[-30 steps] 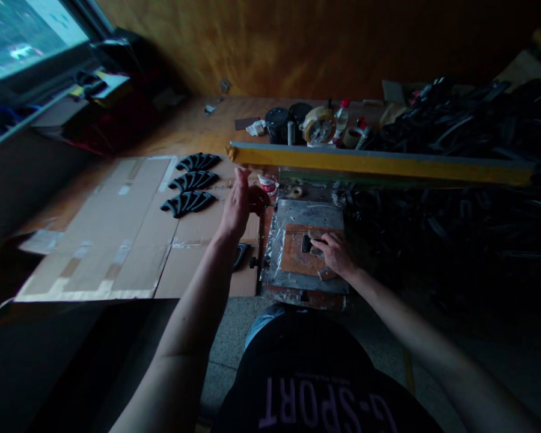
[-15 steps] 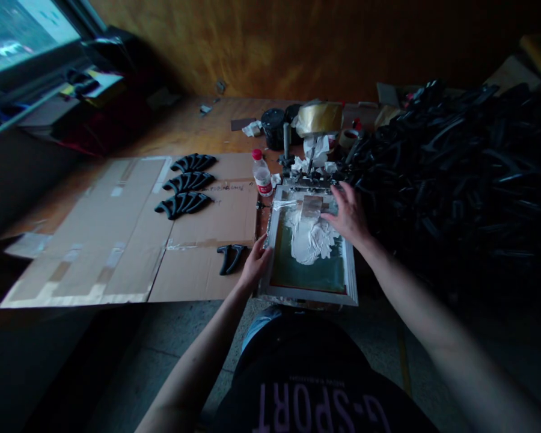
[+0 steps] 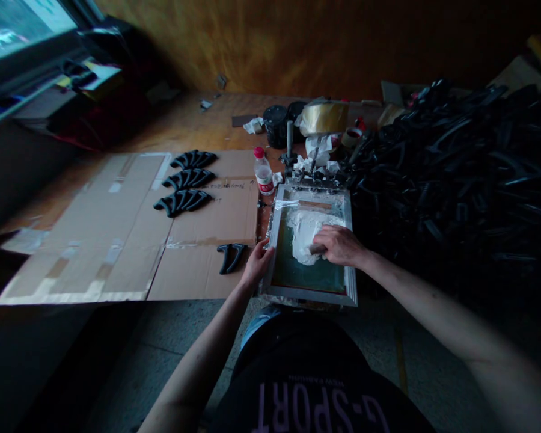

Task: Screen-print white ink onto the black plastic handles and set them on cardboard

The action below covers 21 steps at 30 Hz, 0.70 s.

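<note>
Right grip (image 3: 341, 245) holds one scraper (image 3: 317, 248), left grip (image 3: 258, 263) touches one frame (image 3: 351, 282).

"How did the left arm (image 3: 202, 349) lie?"

"Bare, it rose steeply from the lower edge, angling to the right up to the left wrist (image 3: 244, 285)."

"And the left hand (image 3: 258, 264)?"

"Its thumb side was uppermost and the thumb reached forward; the other fingers were too hidden to read."

"The right arm (image 3: 419, 304)?"

"It was bare too, slanting in from the lower right at a flatter angle."

"The right hand (image 3: 341, 244)?"

"Back upward, fingers bent in a closed grip, pointing left, a little farther from the body than the left hand."
</note>
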Tool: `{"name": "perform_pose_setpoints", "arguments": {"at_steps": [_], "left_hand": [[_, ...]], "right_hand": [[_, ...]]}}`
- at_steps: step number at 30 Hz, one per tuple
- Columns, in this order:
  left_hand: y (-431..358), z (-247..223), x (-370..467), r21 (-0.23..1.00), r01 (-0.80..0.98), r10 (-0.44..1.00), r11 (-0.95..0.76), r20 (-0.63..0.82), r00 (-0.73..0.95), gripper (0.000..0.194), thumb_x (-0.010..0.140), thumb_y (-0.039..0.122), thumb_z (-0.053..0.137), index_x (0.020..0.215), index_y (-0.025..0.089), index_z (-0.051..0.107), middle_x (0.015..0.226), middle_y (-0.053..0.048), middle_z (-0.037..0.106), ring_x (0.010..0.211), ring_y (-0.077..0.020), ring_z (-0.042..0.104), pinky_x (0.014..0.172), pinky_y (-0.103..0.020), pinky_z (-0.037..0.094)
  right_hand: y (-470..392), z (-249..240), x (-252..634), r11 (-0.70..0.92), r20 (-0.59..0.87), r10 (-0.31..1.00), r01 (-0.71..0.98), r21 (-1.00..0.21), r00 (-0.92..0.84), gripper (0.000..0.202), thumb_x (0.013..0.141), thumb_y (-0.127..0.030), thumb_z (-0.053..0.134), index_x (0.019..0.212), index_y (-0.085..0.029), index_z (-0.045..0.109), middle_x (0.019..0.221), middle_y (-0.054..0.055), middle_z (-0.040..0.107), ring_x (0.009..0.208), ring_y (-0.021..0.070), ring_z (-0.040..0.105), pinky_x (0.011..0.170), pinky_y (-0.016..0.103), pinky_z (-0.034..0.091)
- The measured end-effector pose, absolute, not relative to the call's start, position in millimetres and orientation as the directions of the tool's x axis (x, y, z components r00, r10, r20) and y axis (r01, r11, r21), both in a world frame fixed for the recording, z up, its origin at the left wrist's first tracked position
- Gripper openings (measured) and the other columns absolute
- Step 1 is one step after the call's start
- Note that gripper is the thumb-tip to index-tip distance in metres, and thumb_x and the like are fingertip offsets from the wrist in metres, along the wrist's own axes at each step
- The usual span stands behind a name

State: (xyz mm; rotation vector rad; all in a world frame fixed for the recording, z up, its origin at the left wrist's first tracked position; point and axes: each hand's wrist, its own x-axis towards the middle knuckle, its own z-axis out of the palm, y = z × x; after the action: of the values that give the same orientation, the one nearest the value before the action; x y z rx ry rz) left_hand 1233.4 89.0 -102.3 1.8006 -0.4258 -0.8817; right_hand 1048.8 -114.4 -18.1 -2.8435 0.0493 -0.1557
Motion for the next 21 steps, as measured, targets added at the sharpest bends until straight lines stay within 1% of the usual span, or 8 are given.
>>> {"name": "perform_pose_setpoints", "arguments": {"at_steps": [2, 4, 7, 9, 12, 15, 18, 21], "left_hand": [[89.1, -102.9, 1233.7, 0.915, 0.122, -0.650, -0.386, -0.363, 0.668, 0.065, 0.079, 0.054, 0.064, 0.132, 0.018, 0.055, 0.093, -0.006, 0.069, 0.080, -0.0170, 0.064, 0.071, -0.026, 0.049], [89.4, -104.4, 1234.1, 0.917, 0.127, -0.655, -0.377, -0.362, 0.663, 0.065, 0.079, 0.054, 0.063, 0.133, 0.019, 0.054, 0.093, -0.006, 0.069, 0.080, -0.0175, 0.064, 0.071, -0.027, 0.049], [90.0, -103.1, 1235.1, 0.914, 0.122, -0.659, -0.387, -0.366, 0.657, 0.064, 0.080, 0.055, 0.063, 0.133, 0.019, 0.055, 0.093, -0.007, 0.070, 0.080, -0.0184, 0.065, 0.070, -0.028, 0.050], [90.4, -94.8, 1236.2, 0.909, 0.118, -0.664, -0.401, -0.377, 0.646, 0.066, 0.079, 0.054, 0.063, 0.135, 0.020, 0.053, 0.091, -0.007, 0.071, 0.079, -0.0196, 0.066, 0.068, -0.028, 0.051], [90.7, -66.4, 1237.5, 0.914, 0.109, -0.682, -0.390, -0.366, 0.633, 0.070, 0.079, 0.054, 0.065, 0.139, 0.021, 0.050, 0.089, -0.006, 0.071, 0.081, -0.0210, 0.066, 0.066, -0.027, 0.050], [87.2, -25.3, 1237.3, 0.945, 0.055, -0.682, -0.323, -0.273, 0.679, 0.061, 0.083, 0.059, 0.059, 0.131, 0.022, 0.058, 0.100, -0.006, 0.070, 0.088, -0.0207, 0.065, 0.069, -0.026, 0.050], [73.1, 14.8, 1238.0, 0.983, 0.027, -0.690, -0.183, -0.148, 0.709, 0.055, 0.088, 0.065, 0.045, 0.109, 0.020, 0.069, 0.096, -0.005, 0.069, 0.088, -0.0196, 0.063, 0.069, -0.026, 0.051], [45.8, 48.2, 1243.7, 0.995, 0.027, -0.697, 0.092, 0.046, 0.716, 0.051, 0.090, 0.062, 0.045, 0.108, 0.019, 0.065, 0.097, -0.006, 0.067, 0.090, -0.0192, 0.064, 0.070, -0.027, 0.053]], "right_hand": [[-107.2, -28.1, 1047.0, -0.968, 0.185, -0.110, -0.064, -0.242, 0.977, 0.025, 0.077, -0.003, 0.051, 0.088, -0.018, 0.068, 0.087, 0.007, 0.067, 0.088, 0.0220, 0.056, 0.075, 0.032, 0.041], [-98.1, -38.4, 1040.8, -0.974, 0.222, -0.072, -0.020, -0.227, 0.972, 0.029, 0.078, -0.002, 0.050, 0.097, -0.016, 0.068, 0.094, 0.009, 0.068, 0.091, 0.0227, 0.058, 0.077, 0.033, 0.043], [-94.8, -40.0, 1040.3, -0.956, 0.200, -0.070, -0.008, -0.292, 0.977, 0.020, 0.082, -0.008, 0.057, 0.096, -0.018, 0.068, 0.090, 0.006, 0.068, 0.087, 0.0209, 0.061, 0.077, 0.031, 0.046], [-104.5, -29.5, 1055.2, -0.931, 0.204, -0.176, -0.096, -0.352, 0.963, 0.018, 0.085, -0.017, 0.061, 0.102, -0.021, 0.067, 0.096, 0.004, 0.069, 0.089, 0.0198, 0.062, 0.079, 0.030, 0.048], [-137.4, -5.3, 1087.4, -0.892, 0.252, -0.349, -0.237, -0.384, 0.903, 0.044, 0.086, -0.023, 0.065, 0.129, -0.028, 0.056, 0.115, 0.003, 0.068, 0.097, 0.0195, 0.063, 0.084, 0.031, 0.049], [-186.5, 14.0, 1094.4, -0.852, 0.332, -0.498, -0.381, -0.360, 0.801, 0.056, 0.087, -0.028, 0.064, 0.141, -0.026, 0.047, 0.111, 0.005, 0.069, 0.091, 0.0198, 0.065, 0.082, 0.032, 0.051], [-229.9, 13.4, 1065.2, -0.762, 0.415, -0.646, -0.572, -0.302, 0.641, 0.040, 0.096, -0.029, 0.047, 0.132, -0.011, 0.055, 0.093, 0.007, 0.072, 0.079, 0.0180, 0.067, 0.073, 0.029, 0.053], [-234.7, -12.5, 1032.2, -0.727, 0.330, -0.675, -0.672, -0.144, 0.660, 0.044, 0.100, -0.028, 0.032, 0.104, -0.001, 0.066, 0.077, 0.006, 0.071, 0.067, 0.0146, 0.064, 0.057, 0.023, 0.051]]}}
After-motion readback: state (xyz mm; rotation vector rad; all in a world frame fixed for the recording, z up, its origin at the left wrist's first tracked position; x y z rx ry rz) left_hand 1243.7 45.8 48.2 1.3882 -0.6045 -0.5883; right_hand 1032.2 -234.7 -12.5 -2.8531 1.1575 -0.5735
